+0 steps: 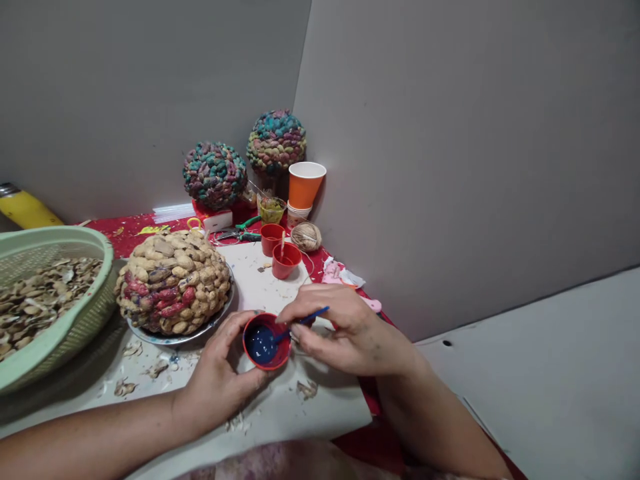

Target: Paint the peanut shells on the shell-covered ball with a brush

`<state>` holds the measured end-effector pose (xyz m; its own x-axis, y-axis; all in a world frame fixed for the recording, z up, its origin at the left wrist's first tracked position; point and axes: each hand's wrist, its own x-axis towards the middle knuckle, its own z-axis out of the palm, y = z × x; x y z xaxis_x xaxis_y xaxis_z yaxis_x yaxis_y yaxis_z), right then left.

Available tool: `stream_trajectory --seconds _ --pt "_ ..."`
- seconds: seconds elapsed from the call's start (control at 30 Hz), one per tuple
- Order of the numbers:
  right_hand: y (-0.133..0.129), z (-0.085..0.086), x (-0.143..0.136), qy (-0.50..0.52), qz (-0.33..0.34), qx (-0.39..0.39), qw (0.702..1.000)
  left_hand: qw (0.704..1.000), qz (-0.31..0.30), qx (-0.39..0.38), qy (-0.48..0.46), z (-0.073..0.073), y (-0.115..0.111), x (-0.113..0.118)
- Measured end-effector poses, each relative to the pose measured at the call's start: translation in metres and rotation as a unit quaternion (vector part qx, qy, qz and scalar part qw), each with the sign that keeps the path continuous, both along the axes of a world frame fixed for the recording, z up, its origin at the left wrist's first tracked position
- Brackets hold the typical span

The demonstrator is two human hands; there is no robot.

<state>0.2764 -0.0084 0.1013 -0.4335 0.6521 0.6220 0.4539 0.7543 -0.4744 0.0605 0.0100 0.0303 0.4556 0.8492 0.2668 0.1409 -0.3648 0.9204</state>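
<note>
My left hand [223, 373] is wrapped round a small red cup [267, 365], tilted towards me, with dark blue liquid [261, 343] inside. Between the thumb and fingers of my right hand [340, 327] is a thin blue stick [305, 319], its lower end dipping into the liquid. To the left of the cup, a ball covered in peanut shells [175, 280] rests on a metal plate [181, 340]. Most of its shells are plain tan; a patch at its lower front is painted pink and purple.
At left stands a green basket [75, 340] of shells. Behind are two multicoloured shell balls [215, 175], two red cups [286, 261], an orange paper cup [304, 187], twine [306, 236] and pliers [249, 235]. Grey walls enclose the table; a yellow bottle [27, 208] lies far left.
</note>
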Motion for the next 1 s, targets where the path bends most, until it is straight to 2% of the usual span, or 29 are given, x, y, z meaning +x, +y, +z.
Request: stream_trajectory --seconds 0.1,0.23,0.33,0.4,0.5,0.67,0.83,1.0 --pt "0.0 -0.001 -0.001 0.011 0.027 0.002 1.0 1.0 0.01 0.0 -0.005 0.001 0.001 0.001" --pt "0.001 -0.001 0.002 -0.002 -0.028 0.012 1.0 1.0 0.008 -0.009 0.007 0.002 0.0 0.002" --pt "0.003 -0.002 0.003 -0.004 0.0 -0.024 1.0 1.0 0.013 -0.016 0.001 0.003 0.002 0.006" --pt "0.005 -0.003 0.003 -0.001 0.005 -0.019 1.0 0.999 0.021 -0.028 -0.005 0.005 0.005 0.009" --pt "0.011 -0.006 0.006 0.005 -0.046 0.015 0.999 0.998 0.014 -0.054 -0.004 0.01 0.01 0.014" --pt "0.021 -0.008 0.018 0.033 -0.077 -0.045 0.995 0.997 0.001 -0.071 -0.019 0.019 0.017 0.027" --pt "0.031 -0.012 0.024 0.041 -0.138 -0.036 0.989 0.995 0.008 -0.083 -0.049 0.01 0.029 0.046" --pt "0.04 -0.016 0.028 0.02 -0.161 -0.054 0.985 0.993 0.03 -0.088 -0.072 -0.002 0.04 0.062"
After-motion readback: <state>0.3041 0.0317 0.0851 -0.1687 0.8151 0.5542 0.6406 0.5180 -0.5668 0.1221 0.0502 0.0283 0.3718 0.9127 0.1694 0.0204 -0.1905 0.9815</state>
